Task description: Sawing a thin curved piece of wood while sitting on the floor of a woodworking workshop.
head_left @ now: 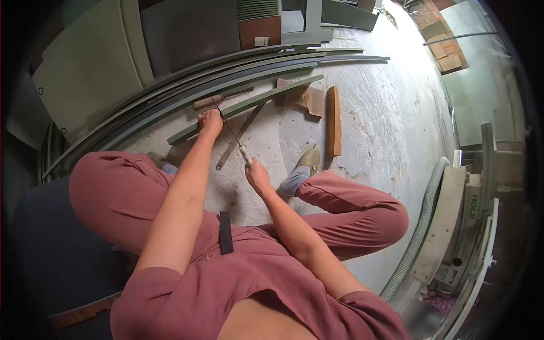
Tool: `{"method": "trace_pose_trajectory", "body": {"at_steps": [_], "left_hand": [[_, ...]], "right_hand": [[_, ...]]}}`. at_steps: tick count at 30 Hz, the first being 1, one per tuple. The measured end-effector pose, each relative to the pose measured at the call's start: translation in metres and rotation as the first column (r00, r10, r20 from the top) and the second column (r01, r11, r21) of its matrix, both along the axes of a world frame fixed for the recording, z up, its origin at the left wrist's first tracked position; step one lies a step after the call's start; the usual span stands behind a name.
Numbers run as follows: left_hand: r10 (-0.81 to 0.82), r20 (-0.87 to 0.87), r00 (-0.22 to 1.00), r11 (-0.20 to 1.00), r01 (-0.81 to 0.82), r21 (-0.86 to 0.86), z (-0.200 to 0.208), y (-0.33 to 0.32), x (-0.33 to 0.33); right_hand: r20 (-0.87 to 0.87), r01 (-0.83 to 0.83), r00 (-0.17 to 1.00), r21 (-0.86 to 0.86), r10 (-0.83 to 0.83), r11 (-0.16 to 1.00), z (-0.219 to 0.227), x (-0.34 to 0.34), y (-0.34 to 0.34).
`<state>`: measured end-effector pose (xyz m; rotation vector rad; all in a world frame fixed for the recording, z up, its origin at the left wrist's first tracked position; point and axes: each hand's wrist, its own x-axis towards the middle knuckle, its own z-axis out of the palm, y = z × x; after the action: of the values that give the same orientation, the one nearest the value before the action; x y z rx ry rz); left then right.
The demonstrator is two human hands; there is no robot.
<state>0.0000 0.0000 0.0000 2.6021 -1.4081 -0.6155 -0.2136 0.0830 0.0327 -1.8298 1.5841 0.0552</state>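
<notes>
My left hand (pixel 210 121) is closed around a long green strip (pixel 258 105), which slants over the floor from lower left to upper right. In my right hand (pixel 259 174) is the pale handle of a long, thin file-like tool (pixel 231 129). Its dark shaft runs up and left, crossing the strip just beside my left hand. Beyond that hand lies another tool with a wooden handle (pixel 205 103) and a dark blade. A flat metal bar (pixel 228 154) with a hole in its end rests on the floor under the strip.
A wooden block (pixel 334 122) lies right of the strip's far end, near a brown piece of board (pixel 309 102). Several long strips (pixel 187 93) and leaning panels (pixel 90 62) line the far left. A ribbed hose (pixel 422 226) runs beside equipment at right.
</notes>
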Motion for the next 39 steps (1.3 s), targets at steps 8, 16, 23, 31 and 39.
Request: {"method": "trace_pose_trajectory", "body": {"at_steps": [8, 16, 23, 31, 39], "left_hand": [[-0.056, 0.041, 0.998, 0.998, 0.057, -0.008, 0.001, -0.008, -0.005], [-0.02, 0.082, 0.996, 1.0, 0.019, 0.016, -0.026, -0.003, 0.002], [-0.044, 0.048, 0.998, 0.999, 0.043, 0.023, -0.005, 0.003, -0.003], [-0.025, 0.036, 0.999, 0.999, 0.024, 0.038, 0.001, 0.0, 0.005], [-0.019, 0.119, 0.993, 0.999, 0.025, -0.048, -0.005, 0.004, -0.003]], "right_hand": [[0.005, 0.023, 1.0, 0.019, -0.023, 1.0, -0.002, -0.004, -0.012], [0.011, -0.038, 0.999, -0.006, 0.038, 0.999, 0.001, 0.019, -0.013], [0.012, -0.013, 1.0, -0.044, 0.014, 0.999, 0.009, 0.024, -0.023], [-0.024, 0.014, 1.0, -0.042, -0.015, 0.999, -0.003, -0.004, -0.005], [0.017, -0.041, 0.999, -0.03, 0.041, 0.999, -0.004, 0.014, -0.015]]}}
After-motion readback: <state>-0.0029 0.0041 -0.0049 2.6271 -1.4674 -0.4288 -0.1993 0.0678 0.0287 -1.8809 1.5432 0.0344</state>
